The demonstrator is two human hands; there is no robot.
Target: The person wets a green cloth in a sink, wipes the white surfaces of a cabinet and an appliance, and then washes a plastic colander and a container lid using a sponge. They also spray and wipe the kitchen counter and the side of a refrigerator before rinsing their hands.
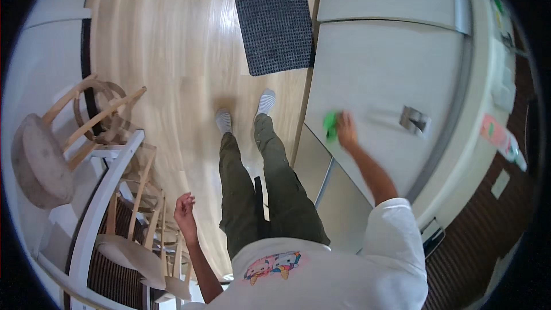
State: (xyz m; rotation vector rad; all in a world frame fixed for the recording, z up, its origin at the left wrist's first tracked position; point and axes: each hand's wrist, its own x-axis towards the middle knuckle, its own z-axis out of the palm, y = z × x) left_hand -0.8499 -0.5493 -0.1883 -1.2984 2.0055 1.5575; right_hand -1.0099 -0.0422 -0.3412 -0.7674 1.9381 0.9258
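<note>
My right hand [346, 131] is closed on a green cloth [331, 126] and holds it against the lower part of a white cabinet front [379, 64]. Motion blurs the hand and the cloth a little. To the right of that hand, a shiny metal fitting [415, 120] is fixed to the same white front. My left hand [185, 209] hangs at my side above the wooden floor [181, 107], its fingers loosely bent, with nothing in it. The stools stand nearest to it, on its left.
A dark woven mat [275, 23] lies on the floor ahead, along the cabinet base. At left are wooden stools with padded seats [43, 161] and a white table frame [103, 206]. A bottle with a pink label [501, 137] rests on the counter [456, 168] at right.
</note>
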